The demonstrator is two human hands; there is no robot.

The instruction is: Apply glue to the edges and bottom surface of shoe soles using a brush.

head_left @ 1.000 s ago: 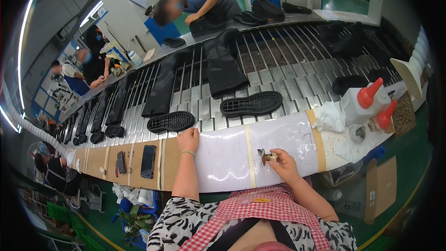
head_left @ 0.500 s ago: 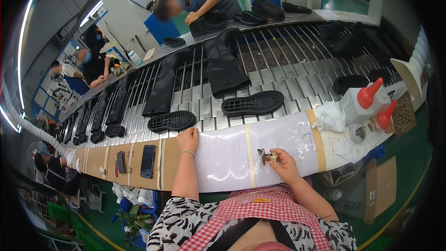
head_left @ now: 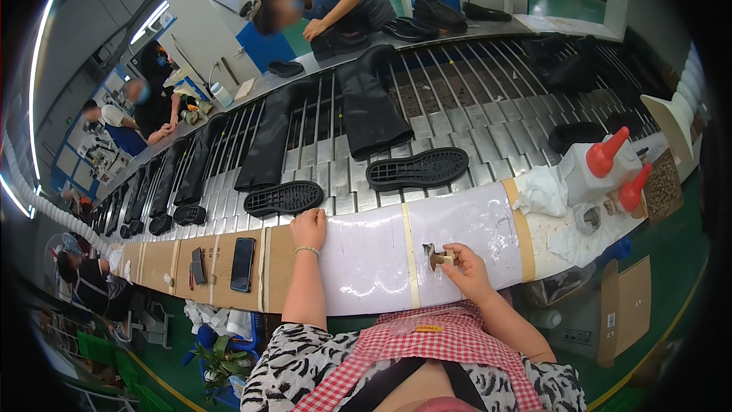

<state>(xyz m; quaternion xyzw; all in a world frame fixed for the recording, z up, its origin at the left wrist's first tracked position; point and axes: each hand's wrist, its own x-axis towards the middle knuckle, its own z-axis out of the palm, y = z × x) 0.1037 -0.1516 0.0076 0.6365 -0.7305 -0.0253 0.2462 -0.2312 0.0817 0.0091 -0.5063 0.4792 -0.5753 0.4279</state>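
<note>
My right hand pinches a small tool with a dark metal head and a pale, tan grip, held above the plastic-covered bench. My left hand rests at the bench's far edge, fingers curled in and nothing showing in them; their underside is hidden. Just beyond it, a black shoe sole lies tread up on the slatted metal conveyor. Farther right lies a second black sole. Behind the soles stretch tall black boot shafts and another boot shaft.
A phone and a small dark object lie on the bench's left. White bottles with red nozzles and crumpled white paper occupy its right end. Across the conveyor, a person in blue leans over a boot. A cardboard box stands below right.
The soles and boots on the conveyor have shifted very slightly to the right. Both my hands and the small tool stay in place.
</note>
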